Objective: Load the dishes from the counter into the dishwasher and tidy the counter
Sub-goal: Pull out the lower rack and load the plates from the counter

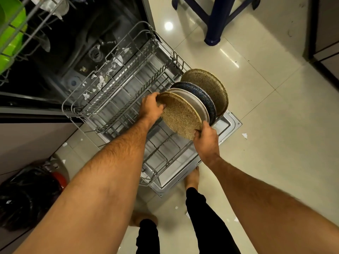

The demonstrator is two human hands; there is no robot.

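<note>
Lower dishwasher rack (117,99), grey wire, stood pulled out over the open door (227,125), above a pale tiled floor (275,143). Four plates stood on edge in a row at the rack's right side: a tan speckled plate (178,116) nearest the person, a white plate (197,101) just behind it, a dark blue speckled plate (201,96) next, and a second tan speckled plate (209,88) at the far end. Left hand (149,107) gripped the nearest tan plate at its upper left rim, fingers curled over the edge. Right hand (206,137) held the same plate's lower right rim, thumb and fingers pinched on it. Upper rack (16,33), top left, held green items (9,39). A black bag (25,195) sat at lower left; a dark blue stool (216,15) stood beyond. Scraps of paper lay on the floor.
</note>
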